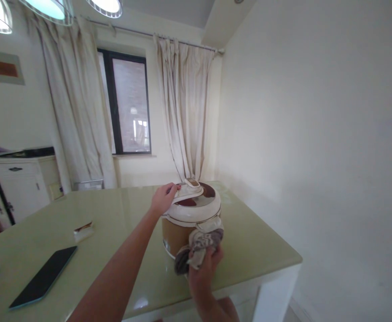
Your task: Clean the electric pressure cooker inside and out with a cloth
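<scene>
A white and tan rice cooker [179, 235] with a dark reddish-brown panel on its lid stands upright on the pale green tabletop [249, 250]. My left hand [163, 198] is at the upper left of the cooker, fingers curled over the handle strip on the lid. Bunched in my right hand [205, 270] is a patterned grey and beige cloth [204, 241], pressed against the cooker's front right side. The cloth covers part of the cooker's body and hides some of my right fingertips.
A dark tablet-like device [44, 277] lies at the table's left, with a small white and brown packet [83, 230] beyond it. The table's right edge runs near a white wall [317, 134]. A white cabinet [21, 183] stands at the far left.
</scene>
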`<state>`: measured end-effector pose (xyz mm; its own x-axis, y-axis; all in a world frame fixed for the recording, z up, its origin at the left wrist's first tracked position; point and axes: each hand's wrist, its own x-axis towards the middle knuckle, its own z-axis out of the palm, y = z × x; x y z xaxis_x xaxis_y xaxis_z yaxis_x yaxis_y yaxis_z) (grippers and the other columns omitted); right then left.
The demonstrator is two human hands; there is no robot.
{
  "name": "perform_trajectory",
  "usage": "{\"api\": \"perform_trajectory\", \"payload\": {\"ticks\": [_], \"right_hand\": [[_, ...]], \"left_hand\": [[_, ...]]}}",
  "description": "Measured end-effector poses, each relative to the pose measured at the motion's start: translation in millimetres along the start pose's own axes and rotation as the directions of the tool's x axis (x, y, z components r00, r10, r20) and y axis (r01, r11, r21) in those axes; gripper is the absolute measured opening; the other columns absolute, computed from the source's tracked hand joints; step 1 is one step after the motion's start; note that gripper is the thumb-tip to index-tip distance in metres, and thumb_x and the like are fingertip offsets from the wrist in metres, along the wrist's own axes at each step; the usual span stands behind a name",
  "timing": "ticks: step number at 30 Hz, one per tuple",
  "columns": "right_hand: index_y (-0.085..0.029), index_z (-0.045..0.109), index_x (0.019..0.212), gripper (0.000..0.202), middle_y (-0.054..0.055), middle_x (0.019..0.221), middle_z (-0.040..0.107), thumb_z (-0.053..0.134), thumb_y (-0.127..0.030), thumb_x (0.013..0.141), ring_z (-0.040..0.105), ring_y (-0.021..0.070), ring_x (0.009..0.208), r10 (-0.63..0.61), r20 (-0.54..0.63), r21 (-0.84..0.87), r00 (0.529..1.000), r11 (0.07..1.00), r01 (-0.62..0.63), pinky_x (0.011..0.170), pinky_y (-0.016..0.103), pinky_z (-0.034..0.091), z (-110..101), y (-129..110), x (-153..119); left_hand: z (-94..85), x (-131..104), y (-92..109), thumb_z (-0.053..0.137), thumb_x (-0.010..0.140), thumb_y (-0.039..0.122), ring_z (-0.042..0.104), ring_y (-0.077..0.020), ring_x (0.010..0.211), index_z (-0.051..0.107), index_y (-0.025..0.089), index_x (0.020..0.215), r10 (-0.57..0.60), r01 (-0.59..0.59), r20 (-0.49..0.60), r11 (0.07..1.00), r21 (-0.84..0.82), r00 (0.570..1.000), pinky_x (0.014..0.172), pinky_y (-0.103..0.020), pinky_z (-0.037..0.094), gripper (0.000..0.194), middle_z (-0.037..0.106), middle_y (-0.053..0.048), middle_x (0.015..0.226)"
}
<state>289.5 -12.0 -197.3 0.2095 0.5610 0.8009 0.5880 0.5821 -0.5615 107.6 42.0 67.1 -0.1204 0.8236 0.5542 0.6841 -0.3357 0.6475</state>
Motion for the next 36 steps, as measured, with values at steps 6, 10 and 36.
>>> {"api": "perform_trajectory", "payload": {"ticks": [6, 10, 36], "right_hand": [[-0.036, 0.064, 0.119, 0.041, 0.017, 0.128, 0.054, 0.066, -0.026, 0.079, 0.049, 0.0485, 0.125, -0.176, -0.092, -0.14, 0.98, 0.977, 0.162, 0.093, 0.077, 0.044, 20, -26, -6], [-0.038, 0.071, 0.11, 0.034, 0.014, 0.118, 0.058, 0.067, -0.019, 0.082, 0.055, 0.0424, 0.115, -0.327, -0.035, -0.237, 0.944, 0.921, 0.31, 0.09, 0.07, 0.048, 12, -34, 3], [-0.021, 0.072, 0.089, 0.022, 0.008, 0.091, 0.071, 0.058, -0.027, 0.073, 0.064, 0.0255, 0.082, 0.05, 0.202, 0.22, 0.978, 0.971, -0.095, 0.075, 0.038, 0.052, -119, -23, 209]], "left_hand": [[-0.8, 4, -7, 0.045, 0.094, 0.047, 0.072, -0.0251, 0.111, 0.082, 0.024, 0.101, 0.01, -0.009, 0.01, 0.999, -0.048, 1.0, 0.103, -0.036, 0.051, 0.044, 0.081, -0.003, 0.114], [-2.5, 5, -9, 0.045, 0.094, 0.048, 0.071, -0.0238, 0.115, 0.082, 0.024, 0.1, 0.03, -0.029, 0.015, 0.997, -0.078, 0.999, 0.105, -0.035, 0.049, 0.044, 0.081, -0.001, 0.116], [-1.9, 6, -8, 0.049, 0.092, 0.047, 0.072, -0.0246, 0.109, 0.081, 0.022, 0.095, 0.014, -0.011, 0.023, 0.99, -0.138, 1.0, 0.103, -0.036, 0.05, 0.041, 0.082, -0.003, 0.112]]}}
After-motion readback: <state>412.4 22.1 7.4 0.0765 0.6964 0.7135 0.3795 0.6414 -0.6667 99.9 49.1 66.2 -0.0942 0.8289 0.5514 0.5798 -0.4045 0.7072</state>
